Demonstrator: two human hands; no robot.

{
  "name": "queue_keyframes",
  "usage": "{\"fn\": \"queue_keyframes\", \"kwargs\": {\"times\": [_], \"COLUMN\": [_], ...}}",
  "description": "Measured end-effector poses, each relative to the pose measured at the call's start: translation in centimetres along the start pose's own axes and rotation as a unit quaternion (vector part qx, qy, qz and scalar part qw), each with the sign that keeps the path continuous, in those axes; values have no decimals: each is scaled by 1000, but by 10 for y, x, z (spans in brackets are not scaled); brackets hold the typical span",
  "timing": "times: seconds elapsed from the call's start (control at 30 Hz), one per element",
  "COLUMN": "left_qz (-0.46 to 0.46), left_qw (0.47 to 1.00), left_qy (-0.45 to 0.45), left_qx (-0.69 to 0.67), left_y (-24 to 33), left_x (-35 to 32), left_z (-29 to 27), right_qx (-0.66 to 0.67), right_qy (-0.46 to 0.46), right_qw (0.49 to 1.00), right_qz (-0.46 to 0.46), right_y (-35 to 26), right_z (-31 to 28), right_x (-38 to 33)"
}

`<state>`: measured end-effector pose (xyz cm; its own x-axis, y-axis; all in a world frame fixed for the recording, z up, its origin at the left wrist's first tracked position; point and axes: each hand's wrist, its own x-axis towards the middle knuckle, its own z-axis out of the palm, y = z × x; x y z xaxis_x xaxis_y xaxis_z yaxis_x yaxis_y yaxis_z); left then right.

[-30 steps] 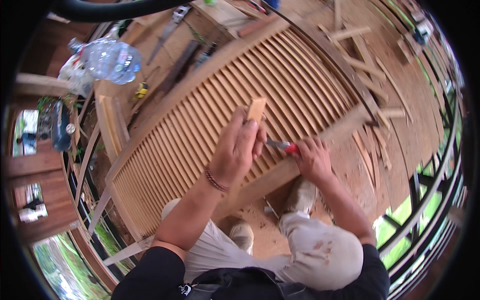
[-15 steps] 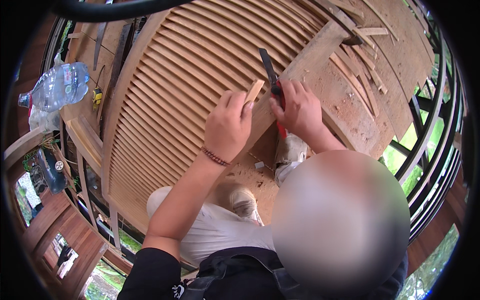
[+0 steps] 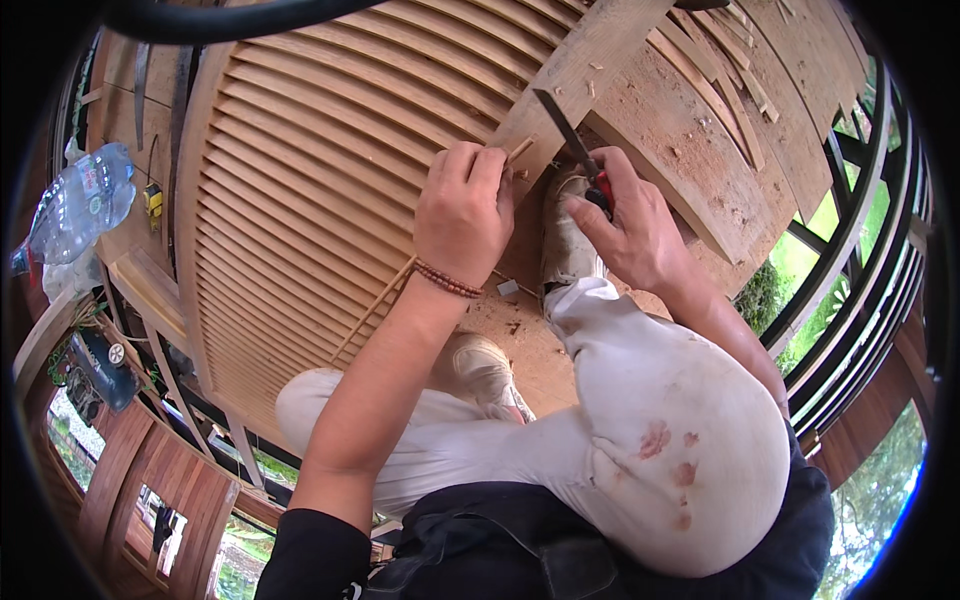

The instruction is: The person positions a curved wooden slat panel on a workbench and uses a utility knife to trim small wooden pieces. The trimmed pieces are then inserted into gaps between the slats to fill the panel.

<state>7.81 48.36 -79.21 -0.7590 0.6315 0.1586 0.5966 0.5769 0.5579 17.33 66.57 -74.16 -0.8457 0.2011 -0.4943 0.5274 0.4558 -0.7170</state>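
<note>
Pinching a thin wooden slat in the left hand, right hand apparently clenched around a red-handled chisel just beside it.

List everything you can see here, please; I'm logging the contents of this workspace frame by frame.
louvred wooden panel: one, light brown, lying across the floor at upper left
thin wooden slat: one, pale, running under the left hand along the panel
chisel: one, dark blade with red handle, in the right hand
wooden offcuts: several, brown, scattered at upper right
plastic water bottle: one, clear, far left
small yellow tool: one, beside the bottle
plank floor: sawdust-strewn, brown
railing: dark, right edge
shoes: two, off-white, on the floor
trousers: white, stained
left hand: beaded bracelet, gripping the slat
right hand: gripping the chisel
</note>
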Motion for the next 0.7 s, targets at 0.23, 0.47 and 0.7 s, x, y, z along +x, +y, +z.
{"fn": "queue_keyframes", "kwargs": {"times": [0.23, 0.47, 0.7], "left_qz": [-10, -8, -7], "left_qw": [1000, 1000, 1000], "left_qy": [-21, -16, -19], "left_qx": [2, -8, -9], "left_y": [4, 2, 1], "left_x": [1, 1, -1], "left_z": [0, 1, 2], "right_qx": [-40, -109, -125], "right_qy": [37, 39, 18], "right_qw": [994, 990, 990], "right_qz": [-98, -80, -59], "right_y": [0, 0, -3], "right_z": [7, 9, 11], "right_x": [18, 25, 26]}}
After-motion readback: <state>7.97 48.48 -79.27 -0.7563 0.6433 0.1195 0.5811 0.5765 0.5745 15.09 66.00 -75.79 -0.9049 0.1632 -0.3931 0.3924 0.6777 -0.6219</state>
